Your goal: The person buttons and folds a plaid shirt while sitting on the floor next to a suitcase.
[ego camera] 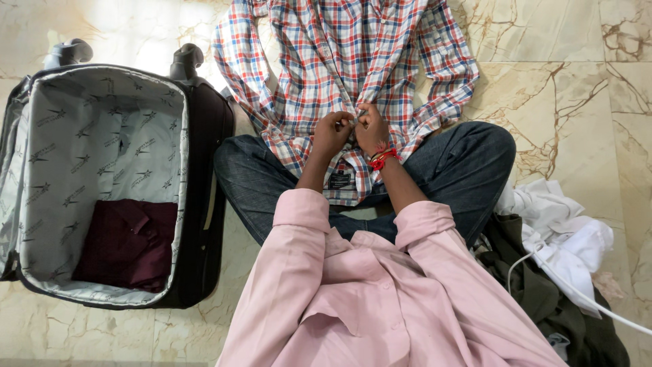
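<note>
Red-blue plaid shirt [339, 61], spread flat

Glossy beige marble floor [564, 81] with brown veins, bright glare at upper left, open suitcase [102, 136] lying left, heap of clothes [557, 238] at right

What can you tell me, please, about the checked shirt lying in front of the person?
The checked shirt looks like thin woven cotton in red, white and blue, with long sleeves. It lies spread flat, front up, on the marble floor, its collar end resting over the person's crossed legs. The left hand and right hand pinch the button strip together near the collar.
</note>
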